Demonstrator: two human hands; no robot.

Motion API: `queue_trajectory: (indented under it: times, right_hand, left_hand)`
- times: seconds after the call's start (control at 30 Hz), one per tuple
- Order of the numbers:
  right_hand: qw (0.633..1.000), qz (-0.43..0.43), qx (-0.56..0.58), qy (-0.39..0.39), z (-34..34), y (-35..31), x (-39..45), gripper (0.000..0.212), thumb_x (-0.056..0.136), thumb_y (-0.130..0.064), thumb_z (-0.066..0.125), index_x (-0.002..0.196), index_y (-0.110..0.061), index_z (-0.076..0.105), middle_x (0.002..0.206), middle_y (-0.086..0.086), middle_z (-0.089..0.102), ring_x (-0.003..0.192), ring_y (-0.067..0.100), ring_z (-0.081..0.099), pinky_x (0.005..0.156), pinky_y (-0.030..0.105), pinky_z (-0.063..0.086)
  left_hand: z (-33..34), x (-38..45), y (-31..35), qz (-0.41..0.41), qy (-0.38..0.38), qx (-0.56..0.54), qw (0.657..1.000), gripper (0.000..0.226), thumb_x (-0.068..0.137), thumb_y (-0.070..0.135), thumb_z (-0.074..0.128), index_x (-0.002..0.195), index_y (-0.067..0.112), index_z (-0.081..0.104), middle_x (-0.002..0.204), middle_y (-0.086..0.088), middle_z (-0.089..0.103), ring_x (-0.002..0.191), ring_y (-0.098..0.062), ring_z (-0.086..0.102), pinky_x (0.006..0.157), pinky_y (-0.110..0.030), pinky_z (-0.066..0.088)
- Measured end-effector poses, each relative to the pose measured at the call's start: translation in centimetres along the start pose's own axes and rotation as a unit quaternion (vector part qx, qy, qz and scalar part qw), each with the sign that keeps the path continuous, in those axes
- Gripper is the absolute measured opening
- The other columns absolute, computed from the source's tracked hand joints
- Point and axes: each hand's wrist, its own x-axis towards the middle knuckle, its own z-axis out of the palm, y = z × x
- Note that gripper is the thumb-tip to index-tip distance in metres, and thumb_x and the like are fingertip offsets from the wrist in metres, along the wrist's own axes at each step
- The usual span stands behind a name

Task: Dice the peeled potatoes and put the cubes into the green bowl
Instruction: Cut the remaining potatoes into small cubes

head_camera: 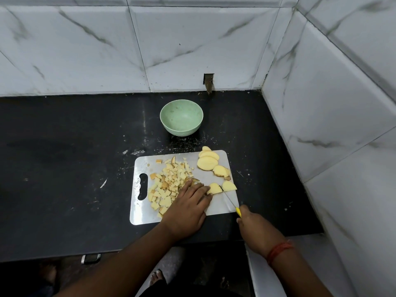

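Now | my right hand (252,224) grips the knife (230,200), my left hand (190,202) lies flat, pinning a potato slice (215,188) on the cutting board (216,209) | green bowl (181,117) beyond the board, empty | risk: blade beside my fingertips; a sliding slice could nick them.

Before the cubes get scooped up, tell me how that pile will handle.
The potato cubes lie as many small loose pieces on the cutting board, so they would likely scatter if pushed. Their flat faces suggest sliding or tumbling, not rolling. Freshly cut, they are probably damp and slippery.
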Motion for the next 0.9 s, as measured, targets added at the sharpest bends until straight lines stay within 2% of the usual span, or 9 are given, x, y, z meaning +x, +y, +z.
queue_trajectory:
  times: [0.13,0.27,0.43,0.5,0.63,0.73,0.83,0.9]
  right_hand:
    - [1.0,0.001,0.019,0.01,-0.1,-0.1,-0.3,0.03,0.104,-0.028,0.036,0.129,-0.011,0.039,0.085,0.002,0.055,0.07,0.014,0.052,0.059,0.029,0.039]
    - [0.997,-0.008,0.058,0.053,-0.6,-0.7,-0.7,0.011,0.104,-0.029,0.037,0.105,-0.018,0.039,0.076,-0.003,0.052,0.066,0.011,0.053,0.055,0.026,0.039]
    - [0.998,-0.003,0.057,0.039,-0.1,-2.3,-0.6,0.024,0.104,-0.029,0.036,0.12,-0.011,0.041,0.088,0.004,0.059,0.073,0.015,0.058,0.065,0.031,0.047]
    - [0.998,0.003,0.052,0.036,0.2,-2.8,-0.5,0.023,0.104,-0.027,0.035,0.12,-0.011,0.042,0.091,0.006,0.059,0.077,0.019,0.058,0.068,0.031,0.047]
    - [0.999,0.02,0.035,0.021,0.9,-3.3,0.0,0.022,0.102,-0.018,0.039,0.122,-0.009,0.04,0.092,0.003,0.055,0.076,0.018,0.054,0.064,0.028,0.041]
    - [1.0,0.025,0.012,0.005,1.5,-3.7,0.7,0.027,0.101,-0.015,0.041,0.126,-0.005,0.037,0.104,0.011,0.061,0.086,0.023,0.059,0.063,0.026,0.039]
    - [0.999,0.034,-0.013,0.013,2.0,-3.9,1.3,0.031,0.099,-0.014,0.042,0.127,-0.005,0.035,0.089,0.007,0.058,0.079,0.02,0.055,0.053,0.024,0.033]
    - [1.0,0.03,0.004,0.002,2.1,-3.7,1.0,0.029,0.099,-0.014,0.04,0.127,-0.004,0.037,0.094,0.01,0.059,0.085,0.024,0.059,0.062,0.026,0.04]
  left_hand:
    - [0.0,0.0,0.0,-0.001,-0.004,0.003,1.0,0.041,0.096,0.027,0.055,0.133,0.012,0.063,0.142,-0.012,0.056,0.135,-0.031,0.048,0.121,-0.055,0.029]
    - [0.1,0.0,0.1,0.002,-0.01,-0.001,1.0,0.041,0.098,0.027,0.052,0.135,0.01,0.061,0.15,-0.013,0.051,0.14,-0.031,0.046,0.121,-0.054,0.029]
    - [0.1,0.1,0.2,0.01,-0.01,-0.016,1.0,0.047,0.098,0.026,0.05,0.142,0.009,0.053,0.151,-0.015,0.051,0.143,-0.03,0.044,0.123,-0.049,0.03]
    - [0.1,0.1,0.2,0.013,-0.012,-0.013,1.0,0.051,0.098,0.027,0.048,0.146,0.009,0.05,0.151,-0.016,0.051,0.142,-0.03,0.044,0.124,-0.047,0.028]
    - [0.4,0.2,0.1,0.02,-0.021,-0.004,1.0,0.052,0.097,0.027,0.047,0.145,0.007,0.054,0.15,-0.018,0.052,0.142,-0.032,0.044,0.124,-0.045,0.027]
    - [0.6,0.3,0.1,0.024,-0.026,-0.004,0.999,0.053,0.096,0.027,0.048,0.144,0.005,0.056,0.148,-0.019,0.053,0.14,-0.033,0.046,0.123,-0.047,0.03]
    - [0.6,0.5,0.1,0.024,-0.03,0.002,0.999,0.054,0.096,0.027,0.047,0.143,0.003,0.056,0.146,-0.021,0.054,0.138,-0.035,0.048,0.122,-0.047,0.032]
    - [0.5,0.6,0.1,0.026,-0.027,0.009,0.999,0.053,0.096,0.028,0.046,0.142,0.003,0.057,0.145,-0.021,0.055,0.136,-0.035,0.051,0.121,-0.047,0.033]
